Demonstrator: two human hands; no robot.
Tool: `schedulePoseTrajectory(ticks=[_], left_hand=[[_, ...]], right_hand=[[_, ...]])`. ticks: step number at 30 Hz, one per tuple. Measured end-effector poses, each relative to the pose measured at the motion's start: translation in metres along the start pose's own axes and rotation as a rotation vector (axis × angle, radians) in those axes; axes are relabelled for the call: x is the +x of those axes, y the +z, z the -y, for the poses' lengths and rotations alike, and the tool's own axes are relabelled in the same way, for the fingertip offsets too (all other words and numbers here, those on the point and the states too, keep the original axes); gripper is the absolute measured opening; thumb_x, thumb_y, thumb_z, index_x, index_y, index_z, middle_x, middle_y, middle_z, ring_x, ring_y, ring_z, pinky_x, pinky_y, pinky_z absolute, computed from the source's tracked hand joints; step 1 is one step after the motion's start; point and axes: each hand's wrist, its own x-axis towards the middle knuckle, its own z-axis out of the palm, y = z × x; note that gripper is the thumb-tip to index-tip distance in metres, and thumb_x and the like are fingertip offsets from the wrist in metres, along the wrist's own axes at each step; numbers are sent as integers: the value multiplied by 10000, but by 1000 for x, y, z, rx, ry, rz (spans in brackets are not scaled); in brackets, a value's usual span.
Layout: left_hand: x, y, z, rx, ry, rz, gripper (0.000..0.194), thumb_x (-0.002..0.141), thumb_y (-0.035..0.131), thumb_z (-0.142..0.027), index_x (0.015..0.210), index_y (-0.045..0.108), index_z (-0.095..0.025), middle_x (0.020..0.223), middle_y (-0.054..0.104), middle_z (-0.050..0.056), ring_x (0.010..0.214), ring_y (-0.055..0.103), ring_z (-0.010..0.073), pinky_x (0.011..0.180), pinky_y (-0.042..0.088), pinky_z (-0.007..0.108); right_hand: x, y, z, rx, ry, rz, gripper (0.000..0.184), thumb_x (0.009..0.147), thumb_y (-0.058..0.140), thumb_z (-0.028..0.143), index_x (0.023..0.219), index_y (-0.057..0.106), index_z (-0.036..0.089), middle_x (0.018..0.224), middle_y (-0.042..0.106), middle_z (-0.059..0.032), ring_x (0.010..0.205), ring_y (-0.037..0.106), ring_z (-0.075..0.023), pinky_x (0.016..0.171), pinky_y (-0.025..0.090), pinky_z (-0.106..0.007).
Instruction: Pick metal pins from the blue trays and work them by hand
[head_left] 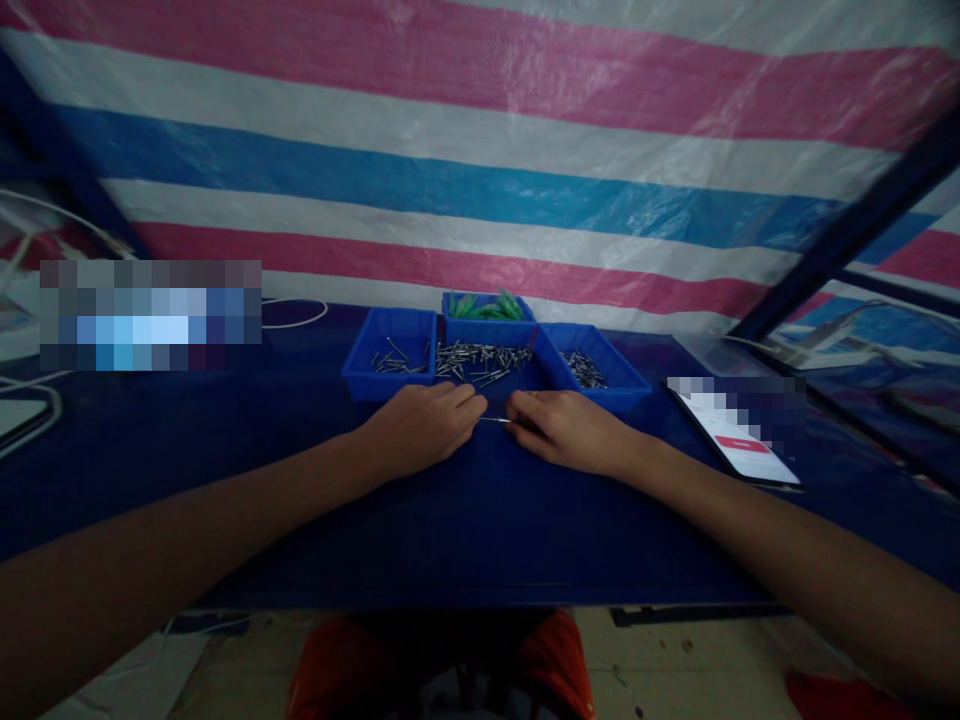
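Note:
In the head view, my left hand (426, 425) and my right hand (566, 428) face each other low over the blue table. A thin, silvery metal pin (495, 420) spans the small gap between their fingertips, thicker toward the right. Each hand is closed in a pinch at one end of it, and the fingers hide those ends. Just behind the hands lies a loose pile of slim metal pins (487, 358). Similar pieces lie in the left blue bin (358, 362), and small metal pieces fill part of the right blue bin (628, 385).
Behind the pile stands a blue bin (491, 328) with green pieces (487, 306). A phone-like device with a lit screen (750, 450) lies to the right. White cables (300, 312) run at the left. A striped plastic sheet (480, 190) hangs behind the blue table (480, 530).

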Motion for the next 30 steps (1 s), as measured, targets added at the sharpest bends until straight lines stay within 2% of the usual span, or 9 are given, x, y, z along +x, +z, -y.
schedulePoseTrajectory(ticks=[4, 11, 17, 24, 30], left_hand=[[-1, 1, 1, 3, 6, -12, 82, 872, 467, -201, 803, 497, -169, 738, 559, 5, 663, 548, 152, 532, 351, 258], [-1, 4, 1, 7, -28, -43, 164, 905, 411, -227, 782, 503, -168, 702, 582, 6, 652, 574, 156, 540, 364, 266], [0, 4, 0, 11, -43, -38, 192, 910, 396, -229, 781, 520, -160, 659, 595, 9, 606, 588, 149, 508, 351, 254], [0, 3, -1, -6, -66, -15, 226, 915, 377, -245, 760, 520, -166, 605, 596, 8, 558, 593, 154, 466, 315, 244], [0, 1, 0, -27, -60, 18, 222, 910, 395, -267, 764, 529, -169, 617, 606, 10, 576, 599, 161, 486, 336, 245]], right_hand=[[0, 2, -1, -11, -2, -14, 87, 904, 391, 217, 854, 439, 164, 722, 516, -4, 588, 468, -104, 573, 323, -235], [0, 2, -2, -3, 21, -14, 214, 967, 286, 272, 851, 431, 169, 708, 518, -8, 566, 459, -106, 569, 325, -243], [1, 1, -1, -14, 16, 14, 221, 956, 351, 327, 859, 456, 158, 734, 530, -18, 607, 492, -114, 589, 341, -243], [1, 1, 0, -8, 1, 20, 274, 976, 292, 301, 829, 472, 156, 734, 526, -18, 600, 480, -107, 603, 354, -243], [1, 0, 0, -5, 12, 27, 273, 975, 297, 298, 837, 482, 151, 746, 539, -27, 624, 496, -113, 629, 365, -249]])
